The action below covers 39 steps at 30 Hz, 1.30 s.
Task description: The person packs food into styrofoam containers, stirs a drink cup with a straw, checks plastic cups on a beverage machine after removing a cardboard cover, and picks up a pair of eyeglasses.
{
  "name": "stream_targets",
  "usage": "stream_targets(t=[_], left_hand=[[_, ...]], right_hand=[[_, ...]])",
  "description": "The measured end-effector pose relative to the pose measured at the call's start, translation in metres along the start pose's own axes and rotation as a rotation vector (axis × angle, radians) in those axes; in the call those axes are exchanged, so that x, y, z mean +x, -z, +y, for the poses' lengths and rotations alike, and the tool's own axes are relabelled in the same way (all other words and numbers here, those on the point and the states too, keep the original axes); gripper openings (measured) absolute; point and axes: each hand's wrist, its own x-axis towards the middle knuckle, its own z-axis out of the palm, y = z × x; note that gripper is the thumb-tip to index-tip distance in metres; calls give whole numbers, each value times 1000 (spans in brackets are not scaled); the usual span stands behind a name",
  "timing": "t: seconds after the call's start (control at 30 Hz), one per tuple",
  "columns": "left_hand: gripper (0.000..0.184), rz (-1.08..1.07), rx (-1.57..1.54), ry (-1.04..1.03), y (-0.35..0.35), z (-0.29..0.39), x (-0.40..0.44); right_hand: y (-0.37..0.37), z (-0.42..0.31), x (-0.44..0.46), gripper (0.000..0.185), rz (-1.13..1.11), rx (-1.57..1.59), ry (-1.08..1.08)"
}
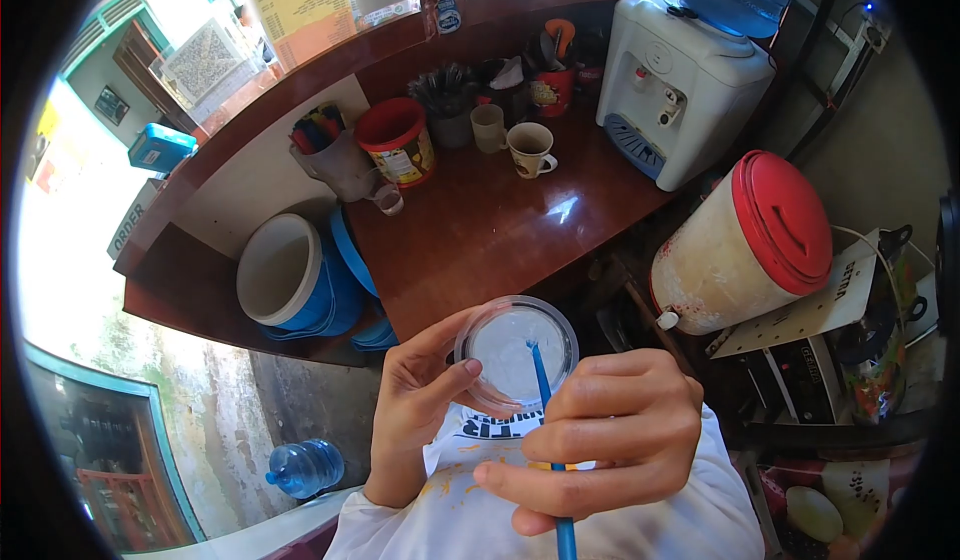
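Observation:
My left hand (432, 375) grips a clear round plastic cup (500, 360) by its side, thumb toward me. The cup's mouth is tilted up toward my head, and its inside looks pale and whitish. In my right hand (625, 425) is a long, thin blue straw-like stick (541, 370), the fingers curled round it. Its upper tip reaches into the cup, and the lower end sticks out beneath my fist. Whether that tip touches the bottom, I cannot tell. Both hands are in front of a white printed shirt (480, 480).
A brown table (470, 230) lies ahead, bearing a mug (530, 148), a red-rimmed tub (395, 145) and a water dispenser (680, 80). Right of it stands a red-lidded drink cooler (740, 245). At left are a blue bucket (335, 295) and, lower, a blue water bottle (308, 468).

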Motion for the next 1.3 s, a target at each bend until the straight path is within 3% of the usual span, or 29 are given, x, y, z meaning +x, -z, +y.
stream_targets(t=[1.3], left_hand=[[44, 65, -19, -22, 8, -11, 15]], right_hand=[[5, 25, -9, 27, -100, 135, -110]])
